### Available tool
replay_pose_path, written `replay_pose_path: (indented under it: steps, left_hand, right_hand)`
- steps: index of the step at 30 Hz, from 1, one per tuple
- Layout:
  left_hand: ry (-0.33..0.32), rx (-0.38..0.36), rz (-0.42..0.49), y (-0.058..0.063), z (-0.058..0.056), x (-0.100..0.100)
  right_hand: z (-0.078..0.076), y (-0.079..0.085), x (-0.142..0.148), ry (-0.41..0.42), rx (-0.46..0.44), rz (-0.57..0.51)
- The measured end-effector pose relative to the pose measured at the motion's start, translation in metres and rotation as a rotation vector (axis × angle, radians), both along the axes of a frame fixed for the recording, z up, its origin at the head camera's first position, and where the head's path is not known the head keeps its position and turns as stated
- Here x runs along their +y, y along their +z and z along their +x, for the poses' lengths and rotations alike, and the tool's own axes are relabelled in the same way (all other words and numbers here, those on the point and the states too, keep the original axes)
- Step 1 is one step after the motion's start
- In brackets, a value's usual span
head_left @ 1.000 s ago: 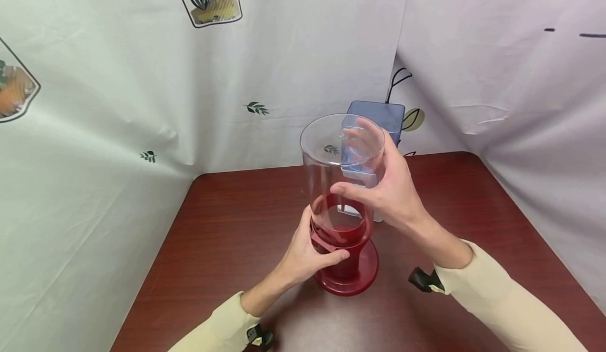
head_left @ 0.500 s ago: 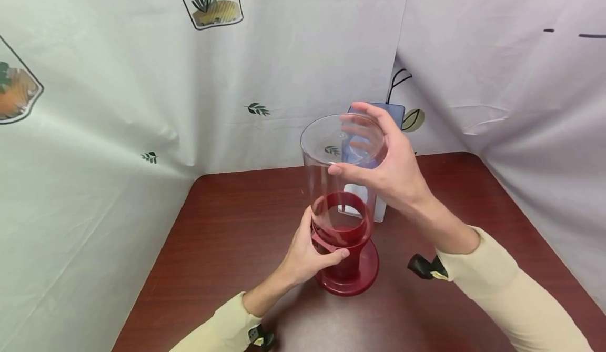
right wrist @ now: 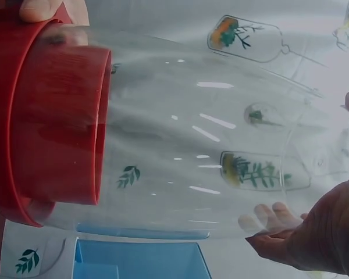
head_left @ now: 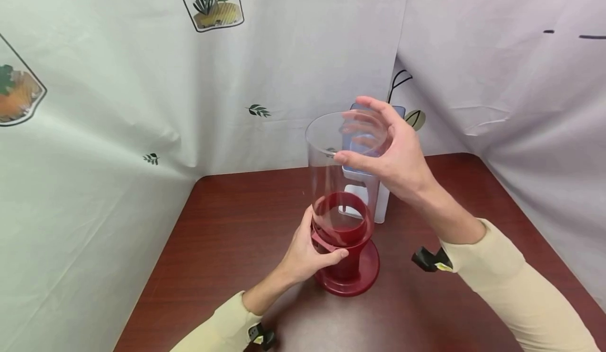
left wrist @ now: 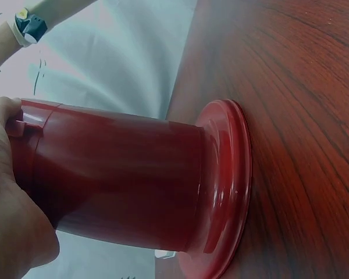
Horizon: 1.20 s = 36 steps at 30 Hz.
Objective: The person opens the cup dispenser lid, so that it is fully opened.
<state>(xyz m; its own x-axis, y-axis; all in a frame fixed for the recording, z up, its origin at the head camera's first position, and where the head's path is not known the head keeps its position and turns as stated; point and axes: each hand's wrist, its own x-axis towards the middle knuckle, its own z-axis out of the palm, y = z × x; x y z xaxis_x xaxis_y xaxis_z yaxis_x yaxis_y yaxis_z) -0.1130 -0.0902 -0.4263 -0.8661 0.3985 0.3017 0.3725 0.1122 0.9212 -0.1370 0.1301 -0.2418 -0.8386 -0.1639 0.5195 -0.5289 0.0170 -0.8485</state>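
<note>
A tall clear cylinder (head_left: 326,183) stands in the collar of a red round-footed base (head_left: 347,286) on the table. My left hand (head_left: 303,257) grips the base just under its collar, thumb across the near side. In the left wrist view, that hand (left wrist: 11,215) is at the collar end of the red body (left wrist: 128,174). My right hand (head_left: 397,157) holds the cylinder near its upper rim, with the thumb in front and the fingers round the far side. The right wrist view shows fingertips (right wrist: 273,215) through the clear wall (right wrist: 174,104).
Behind the cylinder stands a blue and white container (head_left: 382,204), partly hidden and seen through the clear wall. White printed cloth (head_left: 265,68) encloses the dark red-brown table (head_left: 236,225) at the back and sides. A black wrist camera (head_left: 428,260) hangs under the right sleeve.
My right hand has slid up the cylinder towards its rim. The cylinder's top has shifted slightly right. The left hand keeps its grip on the red base.
</note>
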Motion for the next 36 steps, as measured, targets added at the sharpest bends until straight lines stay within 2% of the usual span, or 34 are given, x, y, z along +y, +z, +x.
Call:
replay_pose_path:
  steps: [10, 16, 24, 29, 36]
  left_hand:
    - [-0.021, -0.009, 0.013, -0.002, 0.001, -0.002]
    - [-0.020, 0.000, 0.021, -0.003, -0.001, -0.001]
    - [-0.014, 0.026, 0.014, -0.002, -0.003, -0.001]
    - [-0.014, 0.018, 0.004, -0.002, -0.003, 0.000]
    - [-0.031, 0.018, 0.039, -0.003, -0.003, -0.001]
  right_hand:
    - [0.016, -0.002, -0.006, -0.014, 0.115, 0.034]
    - [0.011, 0.000, -0.002, -0.012, 0.095, 0.033]
    - [0.001, 0.002, 0.004, 0.008, -0.005, -0.026]
    - [0.006, 0.003, 0.003, -0.005, 0.001, -0.012]
    - [0.017, 0.004, -0.001, -0.038, 0.067, 0.054]
